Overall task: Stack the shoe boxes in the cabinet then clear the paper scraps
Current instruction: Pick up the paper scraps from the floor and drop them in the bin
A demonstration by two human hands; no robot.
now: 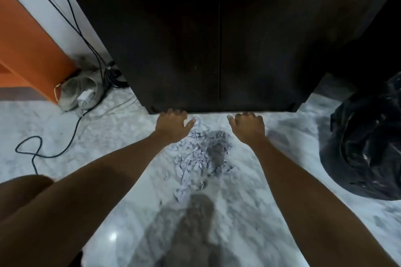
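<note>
- Head view, step in hand: the dark cabinet [219,39] at 12 o'clock stands with both doors shut and no shoe boxes are in sight, so the stacking is judged finished or hidden behind the doors; the clearing of scraps appears to be the step at hand.
- Head view, task's thing: the paper scraps [200,154] lie heaped on the marble floor [249,212] at centre, between the two forearms and just below the cabinet's foot.
- Head view, left hand [172,125]: arm stretched toward 12 o'clock, palm down, fingers [176,113] loosely spread and holding nothing, tips at the cabinet's lower edge; contact cannot be told.
- Head view, right hand [247,127]: mirrored pose, fingers apart and curled slightly, empty.
- Head view, next move (judgement): both hands would need to draw back toward 6 o'clock and close around the heap, then carry it to the black bag [368,143] at 3 o'clock.
</note>
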